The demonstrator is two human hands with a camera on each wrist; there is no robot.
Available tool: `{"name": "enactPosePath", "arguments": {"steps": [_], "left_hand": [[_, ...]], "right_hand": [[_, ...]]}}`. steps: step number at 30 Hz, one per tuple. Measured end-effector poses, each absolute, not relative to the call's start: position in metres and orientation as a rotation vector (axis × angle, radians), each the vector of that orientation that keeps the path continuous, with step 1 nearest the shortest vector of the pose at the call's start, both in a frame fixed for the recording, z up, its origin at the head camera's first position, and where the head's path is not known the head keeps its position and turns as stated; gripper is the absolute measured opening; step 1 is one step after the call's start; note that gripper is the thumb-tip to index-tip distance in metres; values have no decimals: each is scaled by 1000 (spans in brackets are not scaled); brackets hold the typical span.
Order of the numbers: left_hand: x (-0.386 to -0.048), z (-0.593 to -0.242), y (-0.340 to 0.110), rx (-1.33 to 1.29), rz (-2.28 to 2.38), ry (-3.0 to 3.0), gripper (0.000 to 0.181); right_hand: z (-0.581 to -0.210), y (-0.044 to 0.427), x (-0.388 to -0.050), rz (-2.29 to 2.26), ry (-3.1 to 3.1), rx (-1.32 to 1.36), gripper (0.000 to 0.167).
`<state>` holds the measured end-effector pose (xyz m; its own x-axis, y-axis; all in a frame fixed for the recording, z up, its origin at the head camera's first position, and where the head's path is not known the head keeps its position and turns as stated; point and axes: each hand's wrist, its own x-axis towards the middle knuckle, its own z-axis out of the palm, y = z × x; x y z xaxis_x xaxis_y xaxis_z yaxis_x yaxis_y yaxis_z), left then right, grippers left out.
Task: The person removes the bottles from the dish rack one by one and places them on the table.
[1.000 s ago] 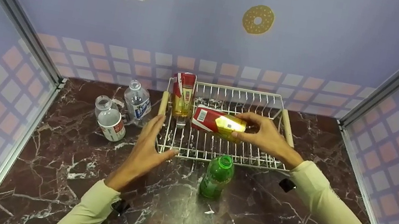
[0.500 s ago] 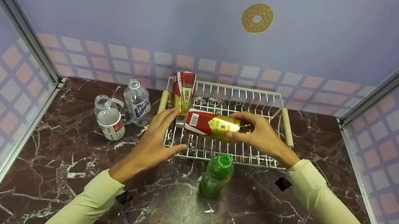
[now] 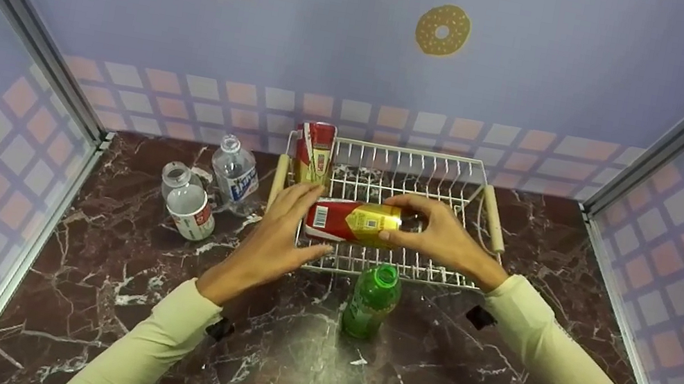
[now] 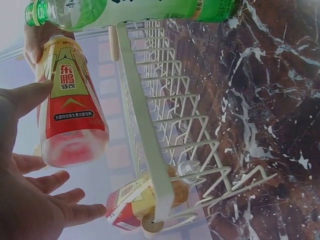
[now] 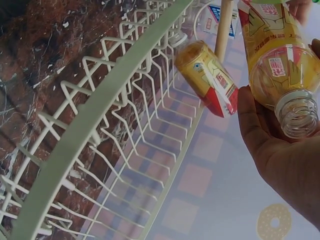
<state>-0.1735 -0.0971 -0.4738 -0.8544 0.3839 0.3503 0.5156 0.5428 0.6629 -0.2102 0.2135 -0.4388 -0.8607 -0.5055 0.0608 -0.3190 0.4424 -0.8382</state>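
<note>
My right hand (image 3: 437,233) grips a red-and-yellow labelled plastic bottle (image 3: 351,222) near its capless neck. The bottle lies sideways above the white wire dish rack (image 3: 388,269), its base toward the left. Around that base my left hand (image 3: 279,230) is spread, fingers apart and thumb beside the bottle in the left wrist view; whether it touches cannot be told. A second bottle of the same kind (image 3: 315,152) stands tilted in the rack's left end, partly hidden by my left fingers in the head view. In the right wrist view its neck (image 5: 177,39) points down into the rack.
A green bottle (image 3: 373,303) stands upright in front of the rack. Left of the rack are a clear bottle with a blue label (image 3: 236,173) and another clear bottle (image 3: 178,177) behind a paper cup (image 3: 191,215). A patterned wall (image 3: 367,49) rises behind the rack.
My right hand has brought the bottle left and slightly nearer, turning it more level. My left hand has moved right from the rack's handle to the bottle's base.
</note>
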Motion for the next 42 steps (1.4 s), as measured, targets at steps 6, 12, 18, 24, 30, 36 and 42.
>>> {"name": "enactPosePath", "arguments": {"steps": [6,12,18,24,30,36,42], "left_hand": [[-178,-469,-92,-799,-1124,-2634,97],[-179,-461,-91,-842,-1039,-2687,94],[-179,-454,-89,-833,-909,-2746,94],[-177,-447,-83,-853,-765,-2773,96],[-174,-444,-82,-869,-757,-2751,85],[-164,-447,-96,-797,-849,-2739,79],[-155,-452,-115,-703,-1003,-2667,73]], "right_hand": [[-437,210,-208,-1388,2469,-750,62],[-434,208,-207,-1425,2429,-761,63],[-432,205,-206,-1450,2421,-767,63],[-430,197,-203,-1431,2458,-816,64],[-426,190,-200,-1411,2450,-847,67],[-424,192,-201,-1449,2420,-885,67],[-427,200,-204,-1532,2379,-842,56]]}}
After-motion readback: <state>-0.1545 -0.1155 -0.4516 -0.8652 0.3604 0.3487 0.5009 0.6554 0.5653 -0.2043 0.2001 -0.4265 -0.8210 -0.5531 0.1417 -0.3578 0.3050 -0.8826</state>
